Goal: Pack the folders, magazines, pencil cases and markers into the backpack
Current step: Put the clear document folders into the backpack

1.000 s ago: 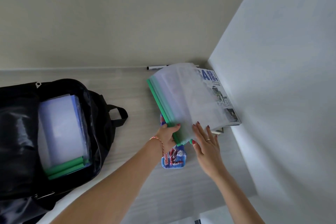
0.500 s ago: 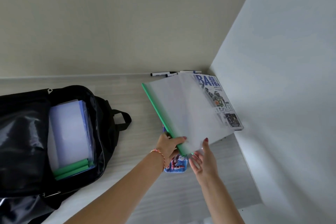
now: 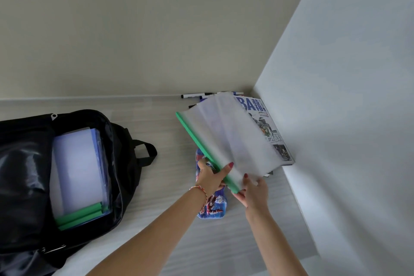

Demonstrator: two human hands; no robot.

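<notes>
A translucent folder [image 3: 230,136] with a green spine is lifted off the desk. My left hand [image 3: 210,177] grips its spine near the lower end, thumb over the top. My right hand [image 3: 254,190] holds the folder's near corner from below. Under it lie a blue pencil case [image 3: 212,208] and a basketball magazine [image 3: 266,127]. Markers [image 3: 195,96] lie along the back wall, partly hidden by the folder. The black backpack [image 3: 125,152] sits open at the left with several green-spined folders [image 3: 78,163] inside.
The grey wood-grain desk [image 3: 161,123] ends at a beige back wall and a white side panel [image 3: 336,141] on the right. The backpack's carry loop [image 3: 145,150] sticks out towards the folder stack.
The folder has come up off the stack and tilted, its spine now held by my left hand. My right hand slid from the folder's top to its near corner.
</notes>
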